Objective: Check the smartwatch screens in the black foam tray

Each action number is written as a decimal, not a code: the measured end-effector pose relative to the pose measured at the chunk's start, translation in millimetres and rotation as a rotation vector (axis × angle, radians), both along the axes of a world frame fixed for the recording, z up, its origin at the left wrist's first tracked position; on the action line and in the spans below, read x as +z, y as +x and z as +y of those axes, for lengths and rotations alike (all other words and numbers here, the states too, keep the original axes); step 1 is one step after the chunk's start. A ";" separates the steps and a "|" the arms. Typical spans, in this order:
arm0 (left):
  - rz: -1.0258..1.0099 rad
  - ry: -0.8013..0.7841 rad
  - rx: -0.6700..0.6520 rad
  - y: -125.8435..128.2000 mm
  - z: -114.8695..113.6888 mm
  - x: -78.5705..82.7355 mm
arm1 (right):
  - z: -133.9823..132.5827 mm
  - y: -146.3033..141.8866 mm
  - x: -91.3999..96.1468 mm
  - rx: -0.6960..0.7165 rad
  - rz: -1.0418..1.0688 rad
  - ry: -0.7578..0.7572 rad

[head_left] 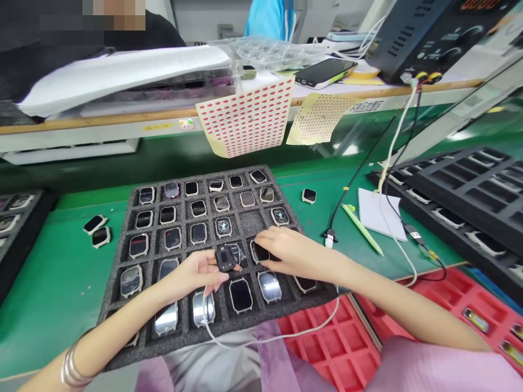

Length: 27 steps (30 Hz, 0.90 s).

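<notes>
A dark foam tray point(122, 239) holds rows of smartwatch bodies in square pockets. My left hand point(192, 275) hovers over the tray's front rows and pinches a small black charger puck point(225, 258) with a white cable point(261, 340) trailing toward my lap. My right hand point(286, 251) rests on the tray just right of it, its fingertips on a watch body point(260, 252) lying in a pocket. One pocket point(252, 222) in the middle rows is vacant.
Two loose watch bodies point(97, 230) lie left of the tray, and one point(309, 195) sits at its far right. A green pen point(362, 229), a white pad point(378, 215), black trays point(469, 196), red trays point(330, 348) and sticker sheets point(247, 121) surround it. Someone sits across the bench.
</notes>
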<state>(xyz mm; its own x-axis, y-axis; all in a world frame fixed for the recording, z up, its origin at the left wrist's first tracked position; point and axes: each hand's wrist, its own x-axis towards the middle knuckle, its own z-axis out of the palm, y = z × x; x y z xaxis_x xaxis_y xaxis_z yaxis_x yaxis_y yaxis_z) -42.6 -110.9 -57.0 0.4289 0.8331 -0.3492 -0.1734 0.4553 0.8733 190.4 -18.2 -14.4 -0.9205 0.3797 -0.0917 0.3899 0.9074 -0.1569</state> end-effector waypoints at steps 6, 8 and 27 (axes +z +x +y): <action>-0.057 -0.021 0.018 2.2 1.9 1.9 | 1.6 -5.1 -7.7 0.003 -0.038 0.098; -0.064 -0.033 0.027 2.5 3.1 1.0 | 5.7 -4.0 -4.5 -0.030 0.021 0.043; 0.021 0.081 0.122 6.6 1.6 -1.2 | -29.4 -50.4 -2.9 0.017 0.336 -0.172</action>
